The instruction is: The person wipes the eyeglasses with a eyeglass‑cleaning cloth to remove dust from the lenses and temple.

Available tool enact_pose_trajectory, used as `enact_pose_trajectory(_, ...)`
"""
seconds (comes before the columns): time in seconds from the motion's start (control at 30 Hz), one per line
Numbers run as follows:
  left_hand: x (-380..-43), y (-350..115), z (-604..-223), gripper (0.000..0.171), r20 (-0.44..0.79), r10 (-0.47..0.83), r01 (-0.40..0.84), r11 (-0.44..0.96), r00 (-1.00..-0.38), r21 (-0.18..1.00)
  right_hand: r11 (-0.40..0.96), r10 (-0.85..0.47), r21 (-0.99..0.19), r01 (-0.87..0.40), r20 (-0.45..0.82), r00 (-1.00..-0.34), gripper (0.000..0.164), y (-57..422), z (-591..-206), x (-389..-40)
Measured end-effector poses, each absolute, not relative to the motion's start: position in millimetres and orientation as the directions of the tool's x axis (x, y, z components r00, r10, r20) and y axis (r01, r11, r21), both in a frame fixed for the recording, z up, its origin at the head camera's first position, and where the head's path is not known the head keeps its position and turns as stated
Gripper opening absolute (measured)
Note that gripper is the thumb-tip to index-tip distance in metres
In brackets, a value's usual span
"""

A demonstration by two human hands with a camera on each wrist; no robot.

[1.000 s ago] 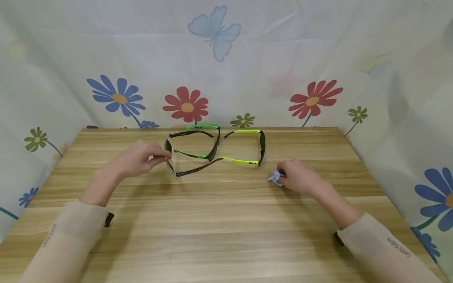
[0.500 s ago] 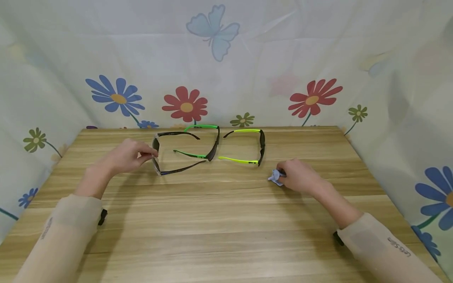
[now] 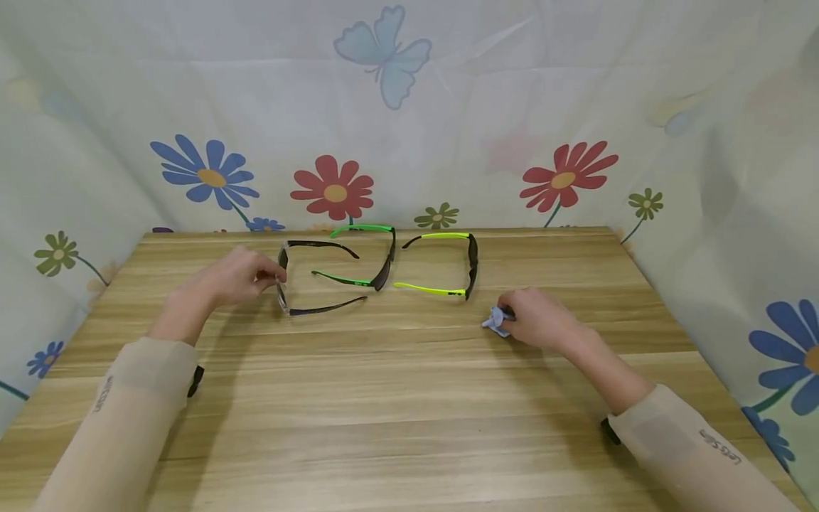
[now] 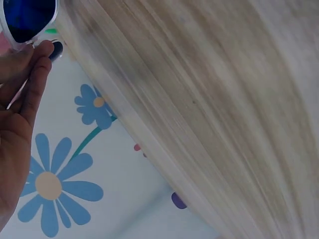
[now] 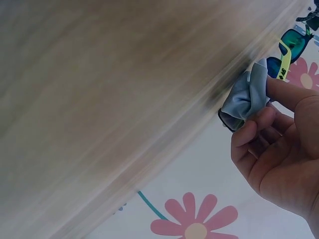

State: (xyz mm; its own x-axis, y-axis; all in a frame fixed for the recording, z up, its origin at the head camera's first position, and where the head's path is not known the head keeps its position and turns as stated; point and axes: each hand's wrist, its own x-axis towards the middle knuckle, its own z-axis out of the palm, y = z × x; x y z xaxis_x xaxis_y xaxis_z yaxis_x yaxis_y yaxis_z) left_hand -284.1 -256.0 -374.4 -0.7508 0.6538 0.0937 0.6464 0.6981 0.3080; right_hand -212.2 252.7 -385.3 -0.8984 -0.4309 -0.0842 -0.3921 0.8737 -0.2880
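Note:
My left hand (image 3: 239, 277) pinches a pair of sunglasses (image 3: 326, 308) with a clear front frame and dark temples by the middle of the front. In the left wrist view, its blue mirrored lens (image 4: 30, 17) shows above the fingertips. The temples are unfolded and point right. Farther right, my right hand (image 3: 537, 316) pinches a crumpled light blue cloth (image 5: 246, 94) low over the table. A dark-rimmed piece (image 5: 230, 120) shows below the cloth in the right wrist view; I cannot tell what it is.
Black sunglasses with green temples (image 3: 384, 274) lie unfolded just right of the clear-framed pair. Beyond them lie black sunglasses with yellow temples (image 3: 473, 263). The wooden table (image 3: 409, 412) ends at a flower-printed curtain (image 3: 473, 156) at the back and sides.
The left hand has drawn the clear-framed sunglasses left, so their temples no longer overlap most of the green-templed pair. The right hand and its cloth have stayed in place.

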Motion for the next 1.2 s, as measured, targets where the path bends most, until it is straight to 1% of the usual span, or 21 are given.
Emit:
enact_pose_trajectory(0.13, -287, -255, -376, 0.020, 0.054, 0.635, 0.619, 0.724, -0.770, 0.304, 0.873, -0.431, -0.292, -0.391, -0.084, -0.898, 0.004, 252, -385, -212)
enact_pose_trajectory(0.27, -291, -254, -378, 0.025, 0.026, 0.618, 0.595, 0.744, -0.786, 0.303, 0.873, -0.429, -0.294, -0.389, -0.086, -0.899, 0.004, 252, -385, -211)
enact_pose_trajectory(0.37, -293, -253, -378, 0.028, 0.024, 0.603, 0.581, 0.756, -0.797, 0.302, 0.872, -0.431, -0.296, -0.390, -0.088, -0.898, 0.004, 252, -385, -211)
enact_pose_trajectory(0.6, -293, -251, -376, 0.025, 0.040, 0.592, 0.576, 0.763, -0.805, 0.292, 0.845, -0.459, -0.333, -0.418, -0.051, -0.887, 0.010, 251, -385, -212)
enact_pose_trajectory(0.83, -295, -247, -377, 0.025, 0.039, 0.577, 0.559, 0.772, -0.816, 0.303, 0.802, -0.487, -0.390, -0.453, 0.011, -0.873, 0.006, 251, -386, -212)
enact_pose_trajectory(1.07, -295, -245, -375, 0.038, 0.001, 0.533, 0.497, 0.788, -0.846, 0.363, 0.788, -0.503, -0.387, -0.478, 0.041, -0.863, 0.006, 252, -387, -213)
enact_pose_trajectory(1.2, -295, -245, -373, 0.041, 0.014, 0.523, 0.489, 0.787, -0.852, 0.376, 0.788, -0.505, -0.386, -0.480, 0.040, -0.862, 0.006, 253, -388, -213)
